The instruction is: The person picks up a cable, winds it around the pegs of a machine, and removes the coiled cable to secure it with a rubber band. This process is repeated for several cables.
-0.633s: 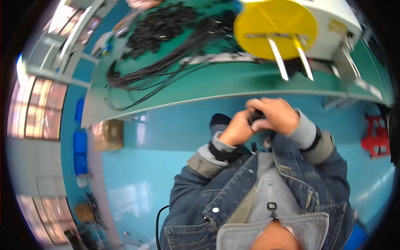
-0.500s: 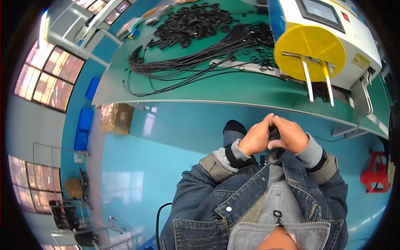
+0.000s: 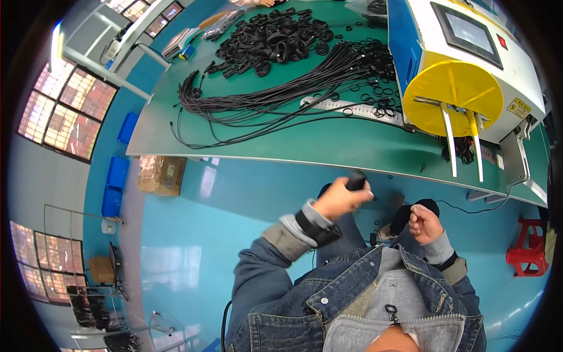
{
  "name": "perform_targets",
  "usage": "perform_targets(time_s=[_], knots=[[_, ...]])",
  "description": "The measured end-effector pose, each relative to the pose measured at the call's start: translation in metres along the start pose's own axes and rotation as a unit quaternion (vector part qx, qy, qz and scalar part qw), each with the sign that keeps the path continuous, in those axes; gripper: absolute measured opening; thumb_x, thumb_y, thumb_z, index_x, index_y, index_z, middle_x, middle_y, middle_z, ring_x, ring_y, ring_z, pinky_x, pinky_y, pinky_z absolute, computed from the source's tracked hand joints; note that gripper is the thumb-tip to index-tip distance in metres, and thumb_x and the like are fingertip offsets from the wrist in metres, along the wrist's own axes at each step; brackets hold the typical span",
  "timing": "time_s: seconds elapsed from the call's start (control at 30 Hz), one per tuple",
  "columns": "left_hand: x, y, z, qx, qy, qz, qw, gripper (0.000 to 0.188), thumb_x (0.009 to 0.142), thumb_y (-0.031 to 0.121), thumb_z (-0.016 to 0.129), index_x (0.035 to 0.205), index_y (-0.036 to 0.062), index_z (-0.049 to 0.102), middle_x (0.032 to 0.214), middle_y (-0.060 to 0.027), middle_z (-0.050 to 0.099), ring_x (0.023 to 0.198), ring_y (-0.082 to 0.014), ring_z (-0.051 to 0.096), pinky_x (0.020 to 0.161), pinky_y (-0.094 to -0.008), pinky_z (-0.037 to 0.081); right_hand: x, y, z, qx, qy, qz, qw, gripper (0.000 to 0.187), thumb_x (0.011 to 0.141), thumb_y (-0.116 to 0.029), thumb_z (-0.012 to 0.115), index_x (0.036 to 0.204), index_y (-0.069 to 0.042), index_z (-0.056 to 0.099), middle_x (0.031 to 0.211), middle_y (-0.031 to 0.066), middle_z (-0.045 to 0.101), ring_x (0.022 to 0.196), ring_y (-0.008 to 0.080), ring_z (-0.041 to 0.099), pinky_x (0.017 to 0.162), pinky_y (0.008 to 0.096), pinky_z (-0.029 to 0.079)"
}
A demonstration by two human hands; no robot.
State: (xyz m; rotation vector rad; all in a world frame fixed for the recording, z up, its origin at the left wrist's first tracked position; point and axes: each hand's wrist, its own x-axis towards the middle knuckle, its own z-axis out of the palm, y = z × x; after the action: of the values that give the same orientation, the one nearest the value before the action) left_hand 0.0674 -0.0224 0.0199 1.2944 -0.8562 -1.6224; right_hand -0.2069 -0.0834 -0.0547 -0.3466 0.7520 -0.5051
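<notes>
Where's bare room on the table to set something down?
Free: front strip of the green table, between the cable bundle and front edge, left of the prongs; also the left corner, beyond the bundle's looped end. Crowded: the back, with the black coil pile; loose rings around the ruler, left of the yellow disc.

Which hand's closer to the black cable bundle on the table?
Left. The left hand, gripping a black object, is on the wearer's side of the cable bundle, near the table edge. The right hand is farther right and farther back from it.
</notes>
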Motion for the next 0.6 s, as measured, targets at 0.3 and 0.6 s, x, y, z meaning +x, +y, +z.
perform_targets(time_s=[0.3, 0.6], knots=[[0.092, 0.233, -0.213, 0.182, 0.287, 0.256, 0.905, 0.024, 0.070, 0.020, 0.068, 0.080, 0.0001, 0.060, 0.080, -0.0098, 0.063, 0.077, -0.0236, 0.061, 0.071, -0.0334, 0.047, -0.009, 0.001, 0.013, -0.034, 0.030, -0.023, 0.999, 0.006, 0.086, -0.013, 0.050, 0.084, -0.007, 0.051, 0.059, 0.0001, 0.051, 0.045, 0.0073, 0.043, 0.039, 0.0198, 0.033], [0.099, 0.116, -0.210, 0.778, 0.215, 0.236, 0.541, 0.012, 0.067, 0.012, 0.067, 0.076, 0.0060, 0.062, 0.087, -0.0107, 0.059, 0.078, -0.0288, 0.057, 0.067, -0.0406, 0.047, -0.004, 0.001, 0.016, -0.072, 0.009, -0.014, 0.997, 0.007, 0.085, -0.012, 0.051, 0.081, -0.006, 0.051, 0.059, 0.0011, 0.051, 0.045, 0.0074, 0.044, 0.039, 0.0195, 0.034]])
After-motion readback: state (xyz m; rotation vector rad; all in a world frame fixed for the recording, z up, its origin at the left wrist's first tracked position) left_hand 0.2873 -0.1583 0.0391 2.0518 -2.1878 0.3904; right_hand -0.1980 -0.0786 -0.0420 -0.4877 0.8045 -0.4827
